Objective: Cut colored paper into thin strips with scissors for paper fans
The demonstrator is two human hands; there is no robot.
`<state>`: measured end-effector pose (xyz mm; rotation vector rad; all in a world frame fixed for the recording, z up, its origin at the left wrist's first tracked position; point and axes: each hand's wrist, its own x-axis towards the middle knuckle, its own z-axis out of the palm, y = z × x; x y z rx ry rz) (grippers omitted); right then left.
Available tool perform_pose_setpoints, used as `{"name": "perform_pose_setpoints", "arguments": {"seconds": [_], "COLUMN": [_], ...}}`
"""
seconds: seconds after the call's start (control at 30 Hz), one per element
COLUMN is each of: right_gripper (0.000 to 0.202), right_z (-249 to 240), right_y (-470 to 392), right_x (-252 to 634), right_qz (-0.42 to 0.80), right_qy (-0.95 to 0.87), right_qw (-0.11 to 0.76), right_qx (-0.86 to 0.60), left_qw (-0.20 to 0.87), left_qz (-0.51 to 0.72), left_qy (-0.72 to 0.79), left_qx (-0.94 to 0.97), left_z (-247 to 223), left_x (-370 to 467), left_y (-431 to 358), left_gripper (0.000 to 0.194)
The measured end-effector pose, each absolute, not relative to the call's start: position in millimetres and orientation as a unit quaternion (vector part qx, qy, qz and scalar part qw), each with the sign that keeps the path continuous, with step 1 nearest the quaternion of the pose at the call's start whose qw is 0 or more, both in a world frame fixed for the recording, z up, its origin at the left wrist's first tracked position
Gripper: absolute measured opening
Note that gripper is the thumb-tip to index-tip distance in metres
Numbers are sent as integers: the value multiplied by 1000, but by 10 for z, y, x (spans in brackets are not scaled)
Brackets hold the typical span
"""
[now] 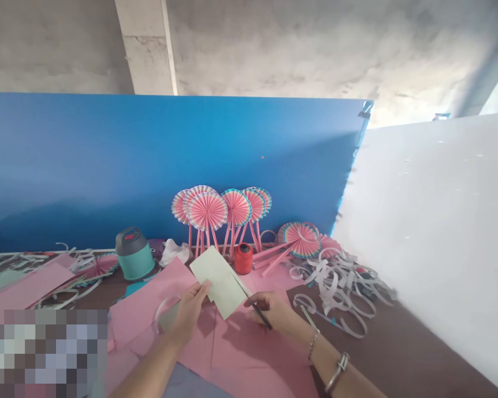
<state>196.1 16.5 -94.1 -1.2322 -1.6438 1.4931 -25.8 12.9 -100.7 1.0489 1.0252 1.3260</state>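
Observation:
My left hand pinches the left edge of a pale green sheet of paper, thumb on top, and holds it tilted above the table. In my right hand is a slim dark tool with a thin grey, blade-like front; its kind is unclear. That front lies across the paper's right side. Fingers are closed around the tool, some of them hidden. Beneath both hands, large pink paper sheets overlap on the dark table. Part of another greenish piece shows beside my left hand.
Several pink pleated paper fans stand against a blue partition. A red thread spool and a teal-and-grey container are in front of it. Curled white strips pile up at right, beside a white panel.

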Motion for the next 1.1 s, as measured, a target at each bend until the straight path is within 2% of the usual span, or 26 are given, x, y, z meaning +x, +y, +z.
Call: {"name": "perform_pose_setpoints", "arguments": {"seconds": [0.27, 0.57, 1.1], "right_gripper": [45, 31, 34], "right_z": [-1057, -1078, -1114], "right_y": [207, 217, 230], "right_x": [1957, 1922, 1941], "right_qz": [560, 554, 537], "right_qy": [-622, -619, -624], "right_qw": [302, 327, 327], "right_qx": [-457, -451, -463], "left_qw": [555, 565, 559], "left_qz": [551, 535, 541], "left_qy": [434, 441, 431], "left_qx": [447, 448, 457], "left_z": [-1000, -938, -965], "left_x": [-226, -155, -180], "left_y": [105, 45, 78], "left_gripper": [24, 32, 30]}}
